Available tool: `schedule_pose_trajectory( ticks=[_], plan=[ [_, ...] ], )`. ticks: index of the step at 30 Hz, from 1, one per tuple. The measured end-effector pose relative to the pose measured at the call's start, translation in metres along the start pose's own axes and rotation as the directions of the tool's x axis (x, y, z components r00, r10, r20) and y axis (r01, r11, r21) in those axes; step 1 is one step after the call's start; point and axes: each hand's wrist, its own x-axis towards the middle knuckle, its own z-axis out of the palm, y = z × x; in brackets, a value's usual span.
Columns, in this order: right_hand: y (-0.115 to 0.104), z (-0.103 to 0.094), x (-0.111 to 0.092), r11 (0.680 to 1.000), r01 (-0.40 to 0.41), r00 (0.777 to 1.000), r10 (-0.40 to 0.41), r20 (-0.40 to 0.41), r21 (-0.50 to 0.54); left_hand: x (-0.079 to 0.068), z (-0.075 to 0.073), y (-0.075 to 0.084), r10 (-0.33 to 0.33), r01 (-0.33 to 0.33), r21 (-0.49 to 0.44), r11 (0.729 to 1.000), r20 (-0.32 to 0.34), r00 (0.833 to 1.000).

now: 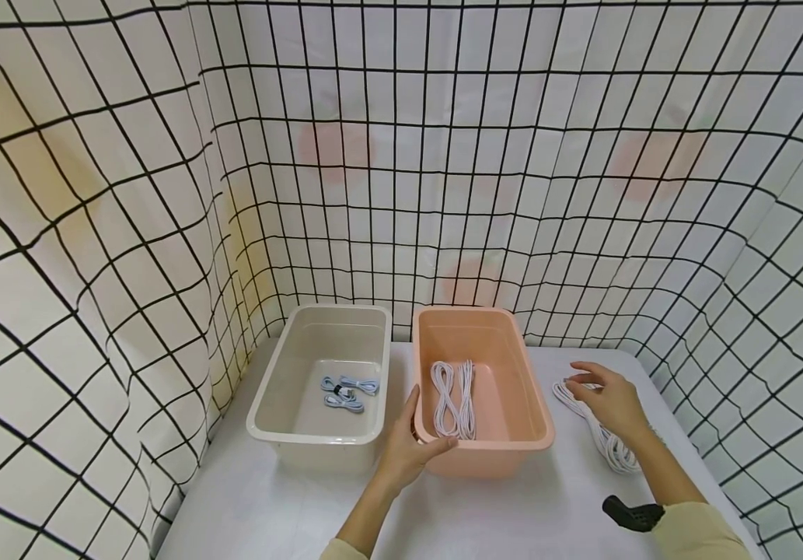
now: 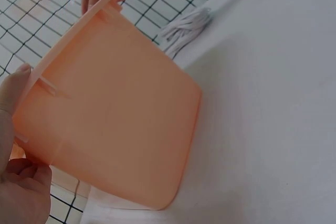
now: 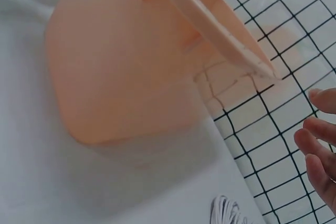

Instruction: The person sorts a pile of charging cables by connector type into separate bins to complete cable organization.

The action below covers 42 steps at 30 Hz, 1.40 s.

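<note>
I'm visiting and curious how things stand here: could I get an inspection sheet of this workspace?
Surface: white table, no spills seen
Job's things: peach bin, cream bin beside it
Clutter: nothing seen
Hands: left hand grips the peach bin's near-left corner; right hand holds nothing, above white cables on the table
Cables: two white bundles in the peach bin; light-blue bundles in the cream bin
Surroundings: black netting over white sheeting

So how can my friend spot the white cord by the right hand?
Find the orange tub on the table. Right of it, by the right hand, lies a looped white cord. Other white cords sit in that tub, blue cords in the beige tub; only this one's on the table.
</note>
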Motion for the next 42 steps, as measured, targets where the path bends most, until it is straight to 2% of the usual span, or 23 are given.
schedule_pose_trajectory(
  ticks=[9,15,23,32,36,42],
  plan=[
    [0.025,-0.002,-0.009,0.997,0.009,1.0,-0.011,-0.024,-0.076,0.0,0.0,-0.001,0.005,-0.005,0.01,1.0,0.005,1.0],
    [0.05,0.0,-0.015,0.991,0.005,0.999,-0.01,-0.036,-0.137,0.001,0.001,-0.002,0.002,-0.002,0.014,1.0,0.004,1.0],
    [0.08,0.004,-0.026,0.991,-0.002,0.996,-0.01,-0.091,-0.136,0.0,0.001,-0.003,-0.001,0.001,-0.014,1.0,0.001,1.0],
    [0.099,0.007,-0.031,0.991,-0.03,0.992,0.013,-0.126,-0.132,-0.001,0.0,-0.002,-0.003,0.003,-0.009,1.0,0.004,1.0],
    [0.105,0.009,-0.034,0.992,-0.066,0.989,0.05,-0.141,-0.107,-0.001,-0.001,-0.002,0.005,-0.005,-0.017,1.0,0.008,1.0],
    [0.118,0.013,-0.039,0.985,-0.165,0.975,0.155,-0.162,-0.054,0.0,-0.001,-0.003,0.008,-0.007,-0.031,0.999,0.014,1.0]
  ],
)
